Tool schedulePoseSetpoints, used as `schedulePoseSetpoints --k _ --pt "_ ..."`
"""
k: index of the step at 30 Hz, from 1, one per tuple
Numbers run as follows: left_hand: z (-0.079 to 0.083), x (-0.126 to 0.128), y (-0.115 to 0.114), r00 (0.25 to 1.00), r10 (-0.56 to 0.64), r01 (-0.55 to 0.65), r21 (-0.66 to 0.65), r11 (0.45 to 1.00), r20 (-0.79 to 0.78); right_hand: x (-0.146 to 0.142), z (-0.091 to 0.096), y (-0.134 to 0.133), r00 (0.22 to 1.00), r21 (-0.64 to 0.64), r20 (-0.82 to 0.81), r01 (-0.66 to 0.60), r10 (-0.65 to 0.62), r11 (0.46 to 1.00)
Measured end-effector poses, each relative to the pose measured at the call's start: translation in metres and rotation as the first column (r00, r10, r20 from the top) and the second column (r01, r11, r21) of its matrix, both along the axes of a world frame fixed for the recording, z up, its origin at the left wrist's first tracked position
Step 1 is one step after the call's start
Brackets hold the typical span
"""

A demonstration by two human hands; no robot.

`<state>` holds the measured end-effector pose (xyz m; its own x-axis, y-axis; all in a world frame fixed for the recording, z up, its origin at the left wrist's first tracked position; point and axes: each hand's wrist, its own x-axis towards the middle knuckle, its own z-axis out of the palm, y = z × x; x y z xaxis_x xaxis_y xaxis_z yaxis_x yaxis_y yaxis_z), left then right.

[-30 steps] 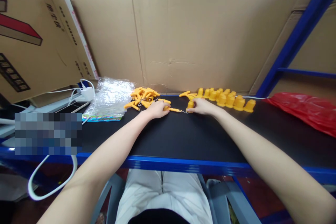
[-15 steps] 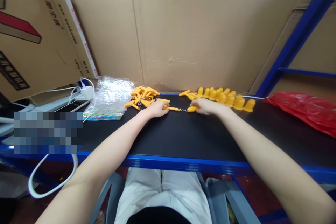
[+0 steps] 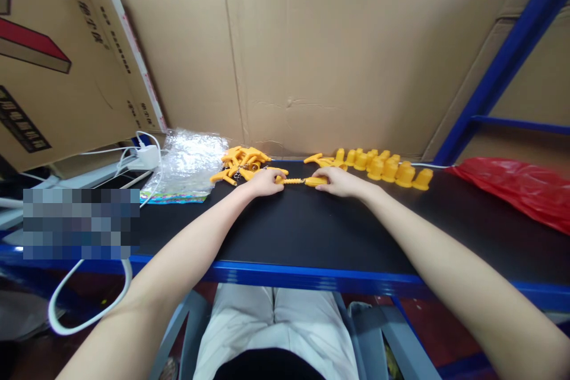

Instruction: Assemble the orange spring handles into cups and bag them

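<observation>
Rod is between the two hands toward the back of the black table, ribbed stretch exposed. Left hand has its fingers closed round the rod's near end; right hand pinches a yellow cap between thumb and fingers, no slack visible in either grip. Rod and cap roughly in line, dark bit between them; can't tell if the tip is in. My read: this one's mid-job, cap not seated, since the ribs show. Rest: jumbled pile of handles with dark chains just left of the left hand, plus grouped cups standing behind and right of the right hand. Can't tell which of those are finished, so overall count is unknown.
</observation>
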<state>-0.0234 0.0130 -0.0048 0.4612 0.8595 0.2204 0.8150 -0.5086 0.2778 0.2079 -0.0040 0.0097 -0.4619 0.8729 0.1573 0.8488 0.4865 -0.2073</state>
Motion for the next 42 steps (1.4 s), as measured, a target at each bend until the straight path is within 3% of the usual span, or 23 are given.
schedulePoseSetpoints --k 6,12,15,19,23,30,34,38,42 --pt "0.001 0.000 -0.002 0.999 -0.003 0.005 -0.040 0.999 0.039 0.003 -0.009 0.008 0.998 0.099 0.031 -0.057 0.055 0.993" --pt "0.001 0.001 -0.002 0.999 -0.026 0.028 -0.031 0.999 0.035 0.000 -0.013 0.008 0.999 0.035 -0.026 -0.040 0.041 0.999" --pt "-0.001 0.001 -0.001 0.999 -0.029 0.029 -0.026 0.999 0.020 0.000 -0.016 0.010 0.997 0.069 -0.027 -0.075 0.077 0.995" --pt "-0.003 0.001 0.000 1.000 0.003 -0.003 0.021 1.000 0.031 0.002 -0.019 0.014 0.988 0.151 -0.089 -0.113 0.127 0.982" --pt "-0.001 0.000 -0.002 0.999 0.011 -0.013 0.035 0.999 0.049 0.002 -0.020 0.016 0.976 0.156 -0.164 -0.121 0.147 0.980" --pt "0.000 0.001 -0.004 0.999 0.037 -0.041 0.128 0.991 0.027 -0.001 -0.018 0.011 0.971 0.181 -0.133 -0.173 0.199 0.968" --pt "0.000 0.001 -0.004 0.999 0.031 -0.032 0.144 0.989 0.013 -0.001 -0.016 0.009 0.961 0.107 -0.211 -0.160 0.179 0.981" --pt "0.000 0.000 -0.003 1.000 0.025 -0.025 0.132 0.991 0.000 0.004 -0.014 0.010 0.949 -0.088 -0.308 -0.096 0.065 0.991" --pt "-0.003 -0.002 0.000 1.000 0.028 -0.028 0.158 0.987 0.003 0.009 -0.012 0.011 0.880 -0.269 -0.472 -0.099 -0.042 0.958"
